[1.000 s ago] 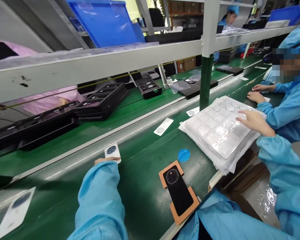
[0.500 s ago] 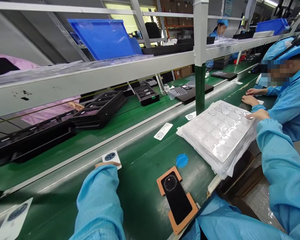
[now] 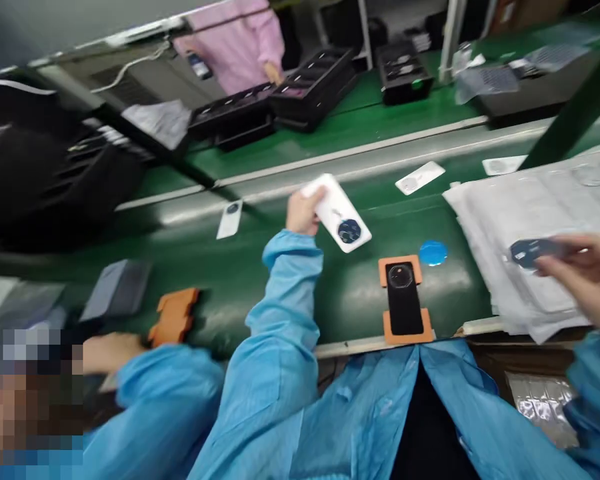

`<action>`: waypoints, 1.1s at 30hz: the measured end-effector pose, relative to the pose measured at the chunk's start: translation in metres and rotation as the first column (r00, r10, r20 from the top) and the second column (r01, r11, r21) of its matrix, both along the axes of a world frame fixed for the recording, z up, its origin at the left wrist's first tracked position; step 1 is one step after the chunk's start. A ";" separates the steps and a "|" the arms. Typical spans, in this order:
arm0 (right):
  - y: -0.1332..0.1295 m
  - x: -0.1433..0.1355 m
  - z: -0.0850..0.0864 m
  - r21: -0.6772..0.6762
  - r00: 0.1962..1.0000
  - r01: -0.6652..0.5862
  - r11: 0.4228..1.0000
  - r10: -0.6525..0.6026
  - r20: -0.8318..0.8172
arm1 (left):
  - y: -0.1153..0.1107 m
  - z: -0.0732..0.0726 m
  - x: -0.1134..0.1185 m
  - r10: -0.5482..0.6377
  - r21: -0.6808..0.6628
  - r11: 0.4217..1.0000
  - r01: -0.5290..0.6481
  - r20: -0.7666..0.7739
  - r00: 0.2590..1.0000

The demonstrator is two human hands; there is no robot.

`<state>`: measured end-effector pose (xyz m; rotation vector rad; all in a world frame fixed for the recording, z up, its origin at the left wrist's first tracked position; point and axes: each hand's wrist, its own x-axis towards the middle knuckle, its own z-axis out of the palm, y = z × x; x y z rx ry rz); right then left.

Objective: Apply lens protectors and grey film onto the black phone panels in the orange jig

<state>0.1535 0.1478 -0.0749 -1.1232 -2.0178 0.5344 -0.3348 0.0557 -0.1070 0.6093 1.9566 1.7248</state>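
Observation:
My left hand [image 3: 303, 212] is closed on the edge of a white phone back panel [image 3: 333, 207], held tilted over the green belt; its dark round camera part faces up at the lower right end. At the right, my right hand [image 3: 593, 273] pinches a dark, round-ended flat piece [image 3: 530, 253], blurred, above a clear plastic tray [image 3: 555, 293] on white sheets. Between the hands, near the front edge, lies a black phone-shaped plate [image 3: 403, 307] with a round camera ring, seated in an orange holder [image 3: 399, 261].
A blue round film [image 3: 433, 253] lies beside the holder. Other white panels [image 3: 420, 178] rest along the belt. At left, a co-worker's hand [image 3: 113, 352] is near an orange block [image 3: 174, 317]. Black trays [image 3: 313, 90] stand across the belt before a person in pink [image 3: 235, 43].
The view has swung left. My left hand has lifted the white panel off the belt. My right hand, at the tray before, now holds the dark piece above it.

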 end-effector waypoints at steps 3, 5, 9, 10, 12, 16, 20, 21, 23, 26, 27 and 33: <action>-0.041 -0.077 -0.043 -0.047 0.917 -0.398 0.916 0.398 0.008 | -0.023 -0.019 0.030 -0.337 0.010 0.939 0.343 0.205 0.919; -0.055 -0.119 -0.078 0.014 0.884 -0.465 0.885 0.464 0.056 | -0.038 -0.022 0.047 -0.370 0.126 0.929 0.349 0.270 0.889; -0.065 -0.152 -0.129 0.074 0.799 -0.573 0.817 0.535 0.275 | -0.071 -0.029 0.062 -0.138 0.340 0.940 -0.037 0.477 0.868; -0.067 -0.152 -0.135 0.076 0.774 -0.599 0.797 0.552 0.312 | -0.079 -0.034 0.067 -0.096 0.329 0.939 -0.102 0.534 0.840; -0.070 -0.148 -0.141 0.083 0.739 -0.636 0.767 0.574 0.352 | -0.093 -0.046 0.080 -0.075 0.277 0.953 -0.123 0.610 0.789; -0.071 -0.145 -0.140 0.052 0.696 -0.671 0.740 0.603 0.391 | -0.105 -0.063 0.115 -0.185 0.300 0.952 -0.059 0.717 0.673; -0.068 -0.145 -0.132 0.004 0.696 -0.676 0.737 0.636 0.332 | -0.106 -0.062 0.134 -0.226 0.397 0.908 -0.133 0.732 0.642; -0.067 -0.143 -0.129 0.005 0.721 -0.663 0.749 0.636 0.277 | -0.105 -0.061 0.137 -0.233 0.399 0.911 -0.106 0.709 0.666; -0.067 -0.138 -0.120 -0.012 0.809 -0.580 0.814 0.578 0.108 | -0.103 -0.059 0.145 -0.256 0.372 0.928 -0.008 0.655 0.711; -0.071 -0.132 -0.105 -0.186 0.896 -0.434 0.882 0.400 -0.194 | -0.096 -0.060 0.164 -0.286 0.329 0.939 0.098 0.596 0.750; -0.073 -0.132 -0.101 -0.256 0.892 -0.433 0.864 0.370 -0.260 | -0.094 -0.060 0.171 -0.286 0.326 0.940 0.105 0.580 0.763; -0.090 -0.141 -0.088 -0.174 0.896 -0.435 0.884 0.404 -0.187 | -0.081 -0.068 0.199 -0.175 0.338 0.941 0.002 0.483 0.858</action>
